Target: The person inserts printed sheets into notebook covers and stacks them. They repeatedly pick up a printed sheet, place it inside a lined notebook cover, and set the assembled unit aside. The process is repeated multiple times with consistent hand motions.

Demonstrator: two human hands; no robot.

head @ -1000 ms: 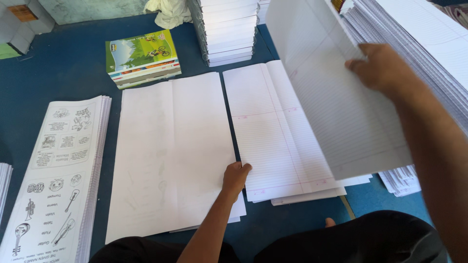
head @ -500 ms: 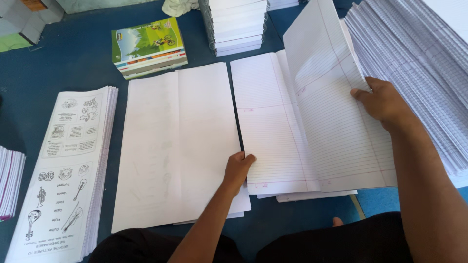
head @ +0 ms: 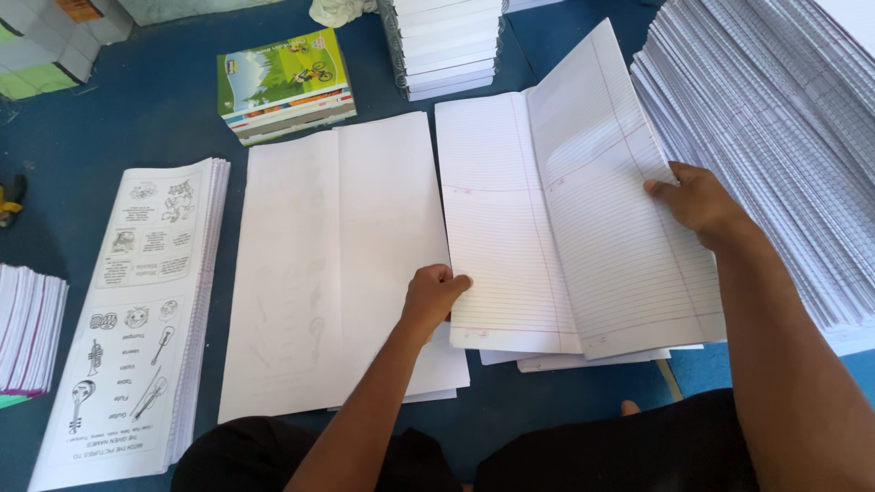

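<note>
Seen from above, a person sits on a blue floor (head: 137, 128) sorting paper. Both arms enter from the bottom edge; the body is cut off there, showing only dark clothing.

The left hand (head: 432, 296), at centre frame, rests fingers-down with its fingertips curled onto the lower left corner of the ruled sheet pile (head: 501, 237). Whether it pinches a sheet or only presses cannot be told. The right hand (head: 697, 199), right of centre, grips the outer edge of one large ruled sheet (head: 611, 228), thumb on top, fingers hidden beneath. That sheet is creased down its middle and its right half tilts up, covering part of the pile under it.

Left of the pile, just beside it, lies a blank white stack (head: 342, 264) with faint show-through. Further left is one stack of printed picture pages (head: 137, 310), its bottom cut by the frame.

Along the right edge a tall fanned stack of ruled sheets (head: 775, 118) runs out of frame. At upper centre stands a white stack (head: 451, 46), top cut off. At upper left lies a small pile of colourful booklets (head: 283, 82). A further stack (head: 27, 328) shows partly at the left edge.

Narrow strips of floor separate the stacks; the widest open floor is at upper left.
</note>
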